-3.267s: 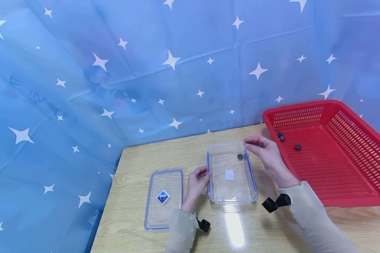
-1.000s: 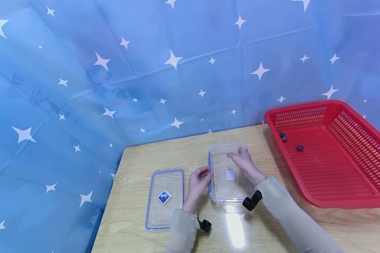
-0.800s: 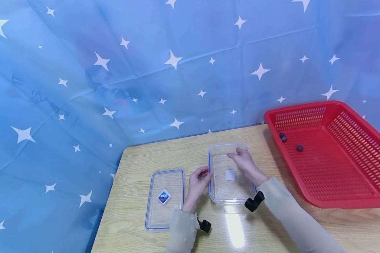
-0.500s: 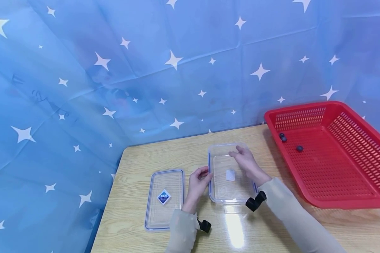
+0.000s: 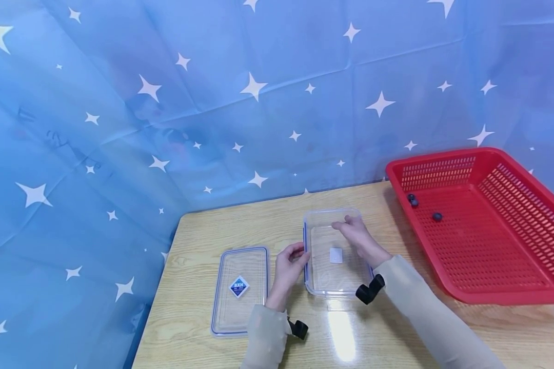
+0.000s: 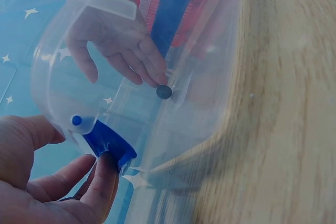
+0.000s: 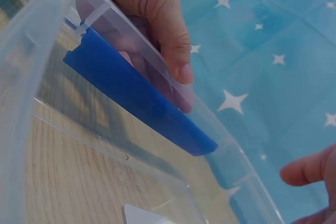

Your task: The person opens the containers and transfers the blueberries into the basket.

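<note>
A clear plastic food container with blue side latches stands on the table. My left hand holds its left wall, the thumb at the rim and the fingers by the blue latch. My right hand reaches inside at the far right part, fingers extended and thumb spread apart. In the left wrist view, a dark blueberry rests at the right fingertips, low in the container. Whether the fingers touch it I cannot tell. The head view hides this berry behind the right hand.
The matching lid with a blue label lies left of the container. A red perforated basket on the right holds two blueberries by its left wall and another blueberry nearby. A starry blue cloth hangs behind the table.
My right hand has gone from the container's right rim leftward and down into it, covering the blueberry in the head view. Over the last second it barely shifts. My left hand stays put.
</note>
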Available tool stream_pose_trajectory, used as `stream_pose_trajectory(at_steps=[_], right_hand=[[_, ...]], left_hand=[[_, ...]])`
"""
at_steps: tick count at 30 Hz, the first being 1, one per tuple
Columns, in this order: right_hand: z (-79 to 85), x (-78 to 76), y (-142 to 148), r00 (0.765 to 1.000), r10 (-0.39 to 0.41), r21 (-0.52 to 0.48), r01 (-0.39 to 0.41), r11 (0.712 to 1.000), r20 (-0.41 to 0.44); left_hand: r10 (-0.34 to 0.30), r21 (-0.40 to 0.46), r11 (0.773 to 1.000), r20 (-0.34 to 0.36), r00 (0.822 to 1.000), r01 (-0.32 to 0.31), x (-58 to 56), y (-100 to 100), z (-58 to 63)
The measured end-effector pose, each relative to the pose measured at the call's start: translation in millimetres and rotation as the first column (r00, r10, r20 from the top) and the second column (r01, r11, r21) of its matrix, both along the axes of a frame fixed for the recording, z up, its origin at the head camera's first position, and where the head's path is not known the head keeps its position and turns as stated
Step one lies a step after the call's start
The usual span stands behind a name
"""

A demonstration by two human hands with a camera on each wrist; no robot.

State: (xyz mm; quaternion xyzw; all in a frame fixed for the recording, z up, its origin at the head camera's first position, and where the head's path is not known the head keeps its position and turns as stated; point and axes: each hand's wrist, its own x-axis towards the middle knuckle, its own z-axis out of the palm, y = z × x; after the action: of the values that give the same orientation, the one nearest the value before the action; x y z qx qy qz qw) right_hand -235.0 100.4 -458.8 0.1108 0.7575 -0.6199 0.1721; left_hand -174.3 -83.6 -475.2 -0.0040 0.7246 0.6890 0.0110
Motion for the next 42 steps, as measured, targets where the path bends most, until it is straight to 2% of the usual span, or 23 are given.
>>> stream_pose_trajectory(at_steps=[10,21,24,29,33,42], right_hand=[[-4.8,-3.8,-0.2,1.0,0.026,0.022,-0.026,0.999,0.002],[-5.0,-3.8,2.2,0.998,0.067,-0.008,-0.067,0.998,0.018],[-5.5,-4.4,1.5,0.998,0.047,-0.016,-0.048,0.999,-0.03],[-6.3,-6.1,0.3,0.983,-0.009,0.016,0.013,1.0,-0.181],[-8.5,-9.3,0.4,0.965,0.02,0.079,0.001,0.997,-0.263],[-9.3,-16.8,-0.1,0.961,0.101,0.212,-0.045,0.976,-0.259]], left_hand=[[-0.004,-0.005,1.0,0.0,1.0,0.004,-0.3,0.0,-0.7],[-0.007,-0.013,1.0,0.003,1.0,0.007,-0.1,-0.2,0.0],[-0.003,-0.014,1.0,0.005,1.0,0.003,0.0,-0.5,-0.2],[0.004,-0.013,1.0,0.008,1.0,-0.004,-0.4,-1.1,-0.6],[0.0,-0.012,1.0,0.007,1.0,0.0,-0.7,-1.1,0.0],[-0.01,-0.02,1.0,0.01,1.0,0.01,-0.9,-0.9,-0.9]])
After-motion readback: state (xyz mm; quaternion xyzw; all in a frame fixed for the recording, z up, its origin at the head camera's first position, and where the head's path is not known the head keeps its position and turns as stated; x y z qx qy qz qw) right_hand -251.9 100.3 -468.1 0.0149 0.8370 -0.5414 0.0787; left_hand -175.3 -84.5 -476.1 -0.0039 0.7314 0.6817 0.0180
